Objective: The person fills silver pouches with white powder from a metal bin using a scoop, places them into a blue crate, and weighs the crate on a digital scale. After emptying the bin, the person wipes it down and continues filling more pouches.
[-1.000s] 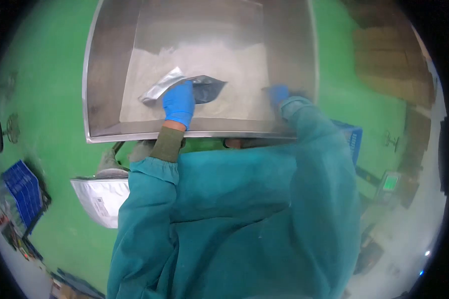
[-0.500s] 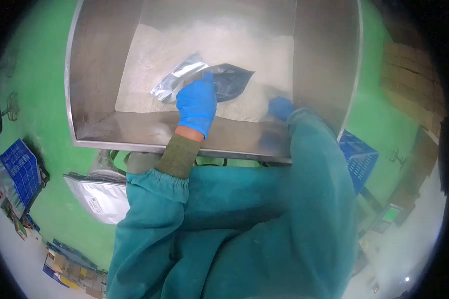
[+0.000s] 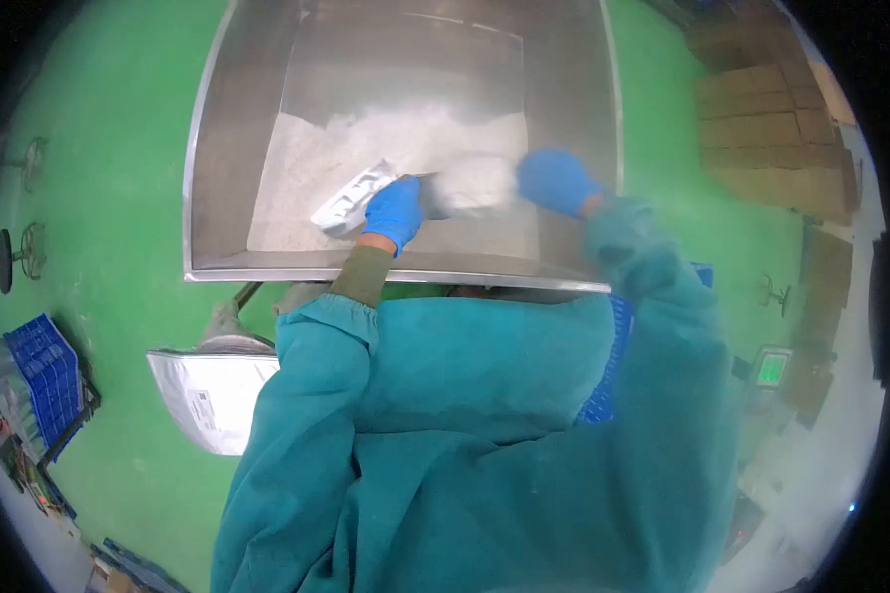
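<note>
My left hand (image 3: 395, 212), in a blue glove, is closed on the near edge of a silver foil pouch (image 3: 351, 201). The pouch lies tilted over white powder (image 3: 316, 158) in a steel bin (image 3: 229, 148), its dark mouth facing right. My right hand (image 3: 558, 183), also gloved in blue and smeared by motion, is closed at the right of the pouch. From it a blurred scoop heaped with white powder (image 3: 475, 185) reaches left to the pouch mouth. The scoop's handle is hidden in the glove.
The bin's steel rim (image 3: 396, 275) runs close in front of my body. At lower left stands a white-silver bag (image 3: 213, 400), with a blue crate (image 3: 46, 381) farther left. Stacked cartons (image 3: 761, 128) and a scale with a lit green display (image 3: 770, 369) are at right.
My right hand has come up out of the powder, bringing a heaped scoop to the pouch mouth. My left hand keeps hold of the pouch. The head view has shifted.
</note>
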Action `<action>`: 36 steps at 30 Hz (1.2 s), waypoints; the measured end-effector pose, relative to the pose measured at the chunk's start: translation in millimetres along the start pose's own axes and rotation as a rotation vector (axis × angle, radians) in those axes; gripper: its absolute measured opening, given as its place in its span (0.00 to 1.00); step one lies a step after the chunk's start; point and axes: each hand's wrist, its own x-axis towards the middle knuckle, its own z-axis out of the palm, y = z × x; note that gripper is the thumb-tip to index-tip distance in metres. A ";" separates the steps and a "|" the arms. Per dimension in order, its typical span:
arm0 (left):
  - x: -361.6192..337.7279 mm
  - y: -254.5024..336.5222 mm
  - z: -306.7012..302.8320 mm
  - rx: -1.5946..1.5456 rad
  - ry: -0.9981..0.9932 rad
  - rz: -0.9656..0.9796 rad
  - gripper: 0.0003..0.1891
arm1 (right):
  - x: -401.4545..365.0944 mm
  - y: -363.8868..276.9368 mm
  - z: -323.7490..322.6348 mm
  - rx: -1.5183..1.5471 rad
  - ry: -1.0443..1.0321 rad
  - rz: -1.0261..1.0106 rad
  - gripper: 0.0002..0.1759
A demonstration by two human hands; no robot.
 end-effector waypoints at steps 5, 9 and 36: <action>7.1 -7.0 -9.2 -0.009 0.093 -0.017 0.10 | 90.7 -101.2 22.7 -0.106 0.102 0.222 0.09; 12.4 -23.5 -13.7 0.000 0.106 -0.055 0.13 | 42.3 -60.6 -54.1 0.045 0.414 0.093 0.12; 17.0 -34.8 9.3 -0.018 0.237 0.136 0.09 | 4.6 19.0 -40.2 0.067 0.000 -0.105 0.17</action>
